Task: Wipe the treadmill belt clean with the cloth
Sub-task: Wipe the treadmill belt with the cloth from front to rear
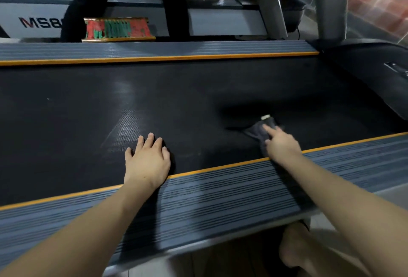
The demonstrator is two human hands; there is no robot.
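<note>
The black treadmill belt [176, 96] runs across the view between two grey ribbed side rails with orange edges. A dark grey cloth [257, 131] with a small white tag lies on the belt near its near edge, at the right. My right hand [281, 144] presses down on the cloth, index finger stretched forward, the other fingers curled on the fabric. My left hand [146, 158] rests flat on the bare belt, fingers spread, wrist over the near rail; it holds nothing. Part of the cloth is hidden under my right hand.
The near side rail [220, 193] lies under both forearms. The far rail [154, 51] borders the belt. Beyond it, a person in dark trousers [92, 1] stands on another treadmill [33, 22], beside a red-green patterned item [118, 29]. A dark motor cover [375, 73] and grey uprights [329, 3] stand at right.
</note>
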